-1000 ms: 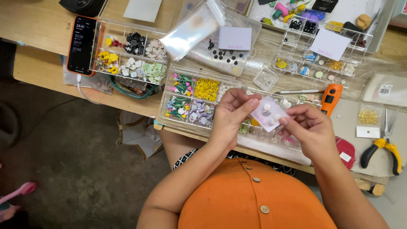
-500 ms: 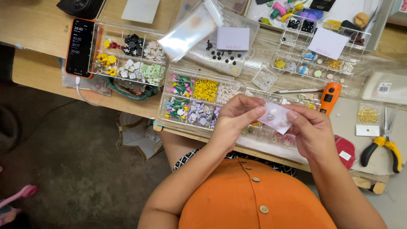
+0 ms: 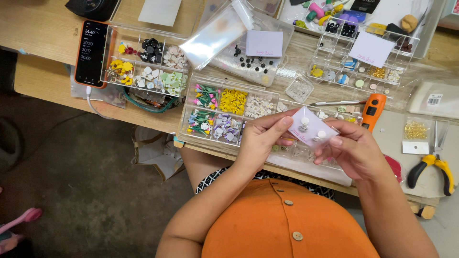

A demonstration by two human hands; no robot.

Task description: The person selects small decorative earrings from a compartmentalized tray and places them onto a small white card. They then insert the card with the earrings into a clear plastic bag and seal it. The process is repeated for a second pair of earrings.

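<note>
The left hand [image 3: 262, 141] and the right hand [image 3: 351, 152] are both pinching a small pale lilac card [image 3: 311, 128], holding it above the near edge of the wooden table [image 3: 43, 28]; the left fingers are closing on its left corner and the right thumb is pressing on its right side. Two small pale round pieces are sitting on the card, but I cannot tell exactly what they are. The hands are covering part of a clear compartment box [image 3: 220, 112] with tiny flowers in yellow, purple and white, so its right cells are mostly hidden. Just beyond the right hand an orange tool [image 3: 373, 111] is lying, its lower end hidden behind the fingers. More to the right, yellow-handled pliers [image 3: 432, 165] and a small bag of gold pieces [image 3: 415, 134] are resting. To the far left, a phone in an orange case [image 3: 91, 52] is lying beside another clear box of flowers [image 3: 146, 64]. The top boxes are being cut off by the frame.
</note>
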